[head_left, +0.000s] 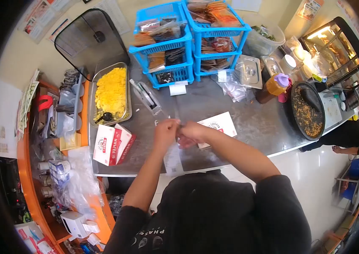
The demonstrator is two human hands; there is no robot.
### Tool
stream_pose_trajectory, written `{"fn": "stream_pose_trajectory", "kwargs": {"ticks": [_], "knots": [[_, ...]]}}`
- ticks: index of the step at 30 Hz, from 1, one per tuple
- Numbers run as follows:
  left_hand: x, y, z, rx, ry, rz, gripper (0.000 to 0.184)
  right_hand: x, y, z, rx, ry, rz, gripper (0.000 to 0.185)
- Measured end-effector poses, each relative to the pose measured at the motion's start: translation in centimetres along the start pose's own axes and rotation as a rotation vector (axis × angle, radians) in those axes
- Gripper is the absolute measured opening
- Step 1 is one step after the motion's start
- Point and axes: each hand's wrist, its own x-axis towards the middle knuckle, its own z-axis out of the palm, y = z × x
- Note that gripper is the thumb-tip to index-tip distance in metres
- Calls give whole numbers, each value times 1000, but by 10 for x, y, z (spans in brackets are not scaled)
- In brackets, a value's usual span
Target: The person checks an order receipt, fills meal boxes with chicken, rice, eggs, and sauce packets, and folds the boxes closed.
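My left hand (pixel 167 132) and my right hand (pixel 193 133) meet above the front of the metal counter. Both are closed, with their fingertips together around something small that I cannot make out. A long paper receipt (pixel 173 160) lies just below them, over the counter's front edge. Close to my right forearm is a white carton with red print (pixel 218 126), partly covered by that arm. Left of my hands stand red-and-white food boxes (pixel 106 144). Behind my left hand sits a tape dispenser (pixel 146 97).
A glass tray of yellow food (pixel 111 95) with a dark spoon is at the left. Blue stacked baskets (pixel 162 44) of sachets stand at the back. A sauce bottle (pixel 272 88) and a stone mortar (pixel 307 112) are on the right. Another person (pixel 353 131) stands at far right.
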Motion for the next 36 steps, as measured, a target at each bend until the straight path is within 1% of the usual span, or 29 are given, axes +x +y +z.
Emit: {"fn": "stream_pose_trajectory", "kwargs": {"ticks": [1,2,3,4,5,7,8,10,11,12,14,15,16,18,20,21,22,24,25,26,28,29,30,32,33,34,36], "knots": [[-8,18,8,69,-39,171,16,-33,10,-12,42,-37,-56,35],[-15,35,18,140,-74,345,14,-60,26,-27,32,-37,-45,34],[-21,50,31,191,-147,415,15,-82,46,-39,21,-37,-34,34],[-25,61,44,242,-221,486,16,-100,67,-50,104,-20,-36,33],[-26,68,60,238,-216,495,16,-113,86,-57,186,0,-43,33],[-24,71,92,300,-259,569,28,-117,118,-65,321,67,-78,31],[-21,70,105,293,-261,592,28,-111,131,-71,386,103,-111,31],[-16,66,121,542,-169,454,48,-90,155,-85,306,177,-124,27],[-11,69,121,662,-117,322,76,-75,165,-86,238,251,-194,26],[-2,70,119,668,-102,314,76,-70,164,-88,224,240,-196,26],[23,69,105,573,-572,-129,93,-59,160,-89,117,313,-229,25],[36,81,98,450,-728,-203,97,-54,162,-89,87,326,-263,25],[39,82,98,450,-679,-249,97,-50,164,-90,44,277,-254,25],[39,77,98,538,-662,-167,99,-44,171,-95,-177,418,-267,25],[26,71,92,350,-585,-276,104,-50,177,-104,-421,463,-437,27],[19,73,83,314,-568,-322,99,-57,181,-112,-601,489,-536,29],[8,67,73,313,-519,-362,99,-64,178,-116,-775,517,-642,32],[-17,57,56,-141,-546,-566,89,-113,128,-97,-849,417,-446,35],[-31,74,40,-389,-602,-674,85,-106,139,-109,-702,379,-505,42],[-45,85,32,-399,-549,-693,85,-105,132,-105,-732,331,-512,42],[-78,97,22,-775,-459,-691,78,-100,118,-93,-425,72,-758,48],[-91,84,23,-702,-357,-693,85,-82,117,-92,-348,-35,-793,63],[-98,80,10,-703,-283,-705,85,-79,104,-76,-372,-105,-789,63],[-109,72,-20,-314,-206,-767,93,-93,72,-39,439,-461,-291,67],[-114,65,-34,-224,-176,-761,99,-93,65,-24,439,-483,-237,63],[-117,57,-43,-230,-135,-764,99,-86,64,-11,408,-508,-224,63],[-121,44,-63,-104,-189,-600,100,-64,64,16,43,-345,-202,55]]}}
